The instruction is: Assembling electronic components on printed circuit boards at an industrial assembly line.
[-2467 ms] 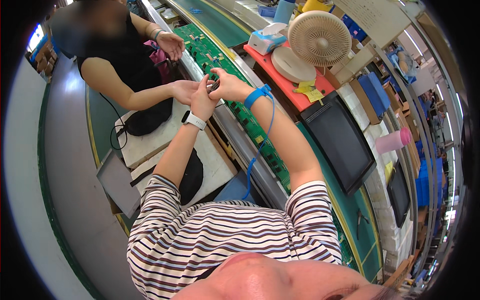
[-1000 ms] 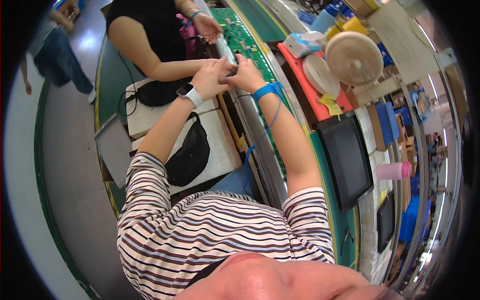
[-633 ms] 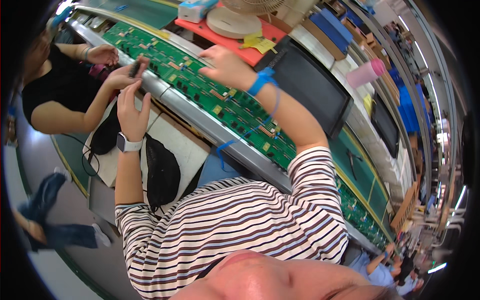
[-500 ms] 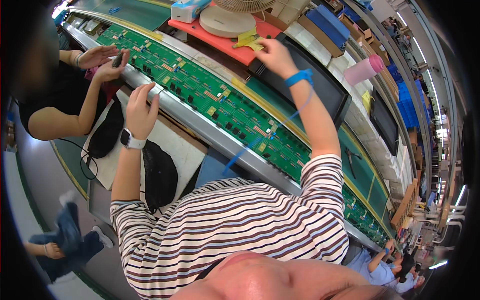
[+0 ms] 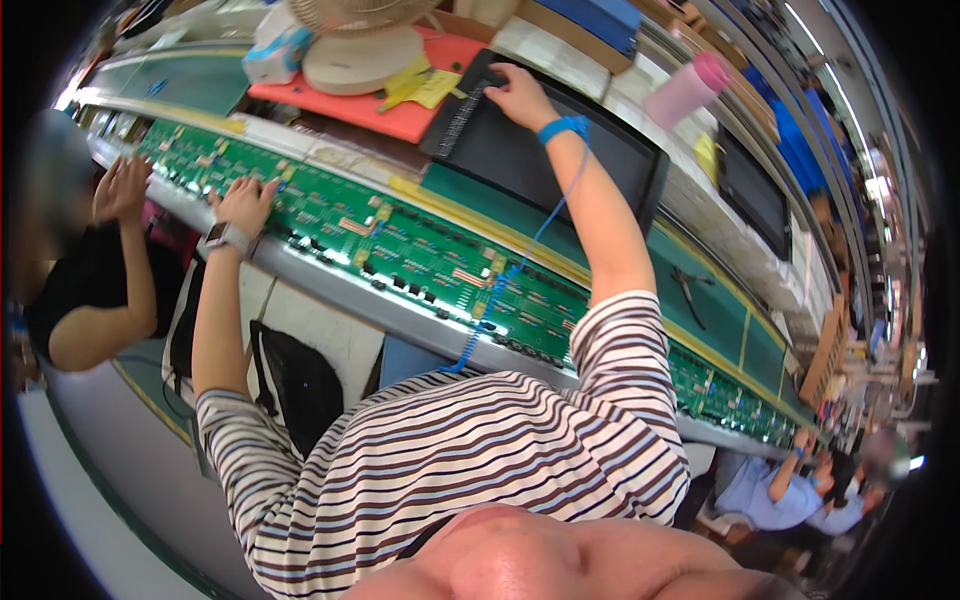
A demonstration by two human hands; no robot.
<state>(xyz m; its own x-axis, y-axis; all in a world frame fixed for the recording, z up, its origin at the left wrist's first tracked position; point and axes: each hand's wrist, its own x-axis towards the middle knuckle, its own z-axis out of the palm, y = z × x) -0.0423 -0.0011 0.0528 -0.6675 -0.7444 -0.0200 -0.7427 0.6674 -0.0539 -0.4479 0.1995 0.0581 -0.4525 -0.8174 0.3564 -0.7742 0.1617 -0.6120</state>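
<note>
Black tray [image 5: 510, 152] beyond the boards [image 5: 410, 240]: the right hand [image 5: 521, 97] has shifted there from the yellow note [image 5: 424, 87], fingertips bunched, whether on anything I cannot tell. The left hand [image 5: 243, 208], fingers parted, has come to the boards.

bright indoor light noted; strip lights [image 5: 797, 19] are seen at upper right. pale glare is thrown off the metal rail [image 5: 330, 282]; green circuit boards [image 5: 420, 250] are kept fairly crisp. co-worker's head [image 5: 55, 185] is blurred. straight edges are bowed, corners blacked out.
</note>
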